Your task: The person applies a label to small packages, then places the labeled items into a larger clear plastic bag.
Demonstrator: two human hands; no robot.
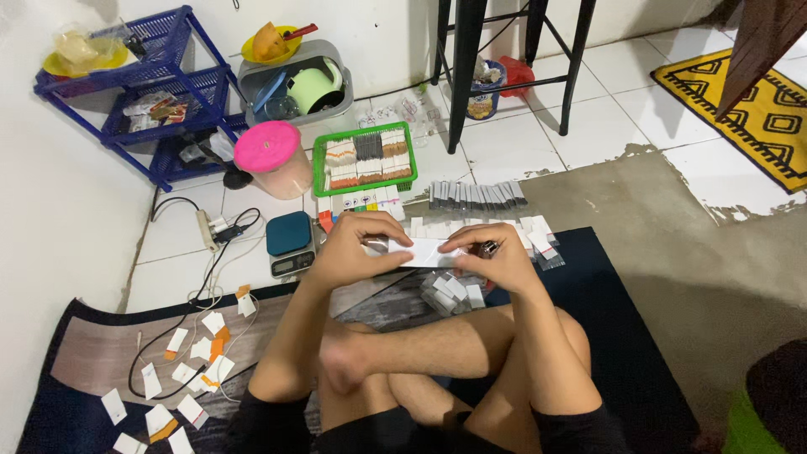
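Partly behind hands (424,250), white strip (430,250)

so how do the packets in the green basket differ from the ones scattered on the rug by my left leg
The packets in the green basket stand packed in tidy rows; the scattered packets lie loose and flat on the rug, pointing every way. The basket ones sit off the rug on white tile, beyond both hands; the scattered ones lie beside the left leg. Both groups are small, mostly white, some with orange.

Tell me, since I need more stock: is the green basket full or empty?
Full: rows of small packets fill the green basket edge to edge.
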